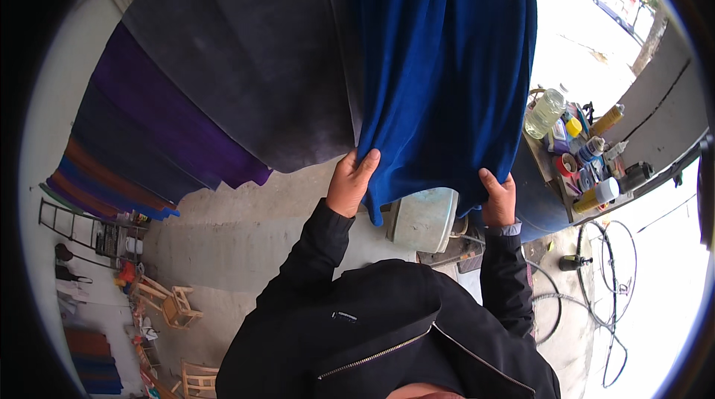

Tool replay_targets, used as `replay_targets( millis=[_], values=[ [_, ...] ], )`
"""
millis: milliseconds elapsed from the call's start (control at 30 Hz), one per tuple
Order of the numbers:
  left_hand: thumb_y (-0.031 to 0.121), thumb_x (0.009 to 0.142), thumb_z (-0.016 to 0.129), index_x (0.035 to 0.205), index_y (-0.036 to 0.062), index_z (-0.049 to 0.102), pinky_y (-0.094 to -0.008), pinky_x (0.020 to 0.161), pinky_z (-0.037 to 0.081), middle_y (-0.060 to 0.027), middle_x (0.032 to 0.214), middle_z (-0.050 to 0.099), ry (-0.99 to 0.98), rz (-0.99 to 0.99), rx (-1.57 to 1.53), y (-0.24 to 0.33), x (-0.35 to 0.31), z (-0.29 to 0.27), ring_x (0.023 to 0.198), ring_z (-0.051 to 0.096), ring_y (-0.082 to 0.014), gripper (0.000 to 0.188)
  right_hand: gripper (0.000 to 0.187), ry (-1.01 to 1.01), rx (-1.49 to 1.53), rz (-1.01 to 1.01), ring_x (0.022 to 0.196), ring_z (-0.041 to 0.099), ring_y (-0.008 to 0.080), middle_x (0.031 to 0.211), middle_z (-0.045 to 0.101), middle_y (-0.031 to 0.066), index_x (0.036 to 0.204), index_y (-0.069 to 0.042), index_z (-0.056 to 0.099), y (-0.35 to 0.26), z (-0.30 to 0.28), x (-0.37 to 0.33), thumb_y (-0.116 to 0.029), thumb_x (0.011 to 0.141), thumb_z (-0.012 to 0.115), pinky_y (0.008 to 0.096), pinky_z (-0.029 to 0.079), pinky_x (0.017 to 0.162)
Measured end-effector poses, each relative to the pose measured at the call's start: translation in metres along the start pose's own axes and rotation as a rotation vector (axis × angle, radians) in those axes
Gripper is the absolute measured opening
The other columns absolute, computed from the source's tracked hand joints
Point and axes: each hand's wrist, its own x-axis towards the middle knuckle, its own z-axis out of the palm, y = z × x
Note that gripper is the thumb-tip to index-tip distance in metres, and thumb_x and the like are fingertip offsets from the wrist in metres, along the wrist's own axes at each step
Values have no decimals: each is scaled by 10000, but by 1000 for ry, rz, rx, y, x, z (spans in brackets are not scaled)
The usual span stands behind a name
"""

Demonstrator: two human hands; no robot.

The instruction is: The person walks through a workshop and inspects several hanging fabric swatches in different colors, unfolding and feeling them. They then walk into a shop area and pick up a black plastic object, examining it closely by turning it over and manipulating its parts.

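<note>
A large royal-blue sheet (447,78), soft and suede-like with an uneven lower edge, hangs in folds in front of me. My left hand (353,181) grips its lower left edge, thumb on top, and a narrow tip of the sheet dangles beside that hand. At the lower right edge, my right hand (498,200) pinches the sheet with the thumb in front; its other fingers are partly hidden. Between the hands the lower edge sags in a curve. Close on the left hangs a dark grey sheet (268,64) of similar look.
A purple sheet (179,108) and several others hang further left. On the right, a bench holds a clear bottle (546,113), cans and tape. A pale plastic container (423,222) stands below the blue sheet. Black hose (611,287) coils on the floor; a wooden stool (179,307) lies left.
</note>
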Motion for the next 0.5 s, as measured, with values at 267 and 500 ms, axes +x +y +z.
replay_targets(
  millis=[267,500],
  values=[
    [290,1066,709,1346,-3,613,-233,893,505,-6,1131,688,-228,-54,-129,-8,-11,16,978,617,-59,416,413,-218,-55,57,1135,638,107,1259,699,34,1404,4,598,5,32,-8,-163,1044,709,288,508,1011],
    [259,1073,701,1374,-21,595,-266,960,523,-44,1245,697,-435,-133,-141,-26,-15,23,1077,643,-87,425,433,-373,-166,115,1159,629,119,1262,694,28,1435,-10,575,10,48,-16,-140,1039,691,312,504,1035]
  ],
)
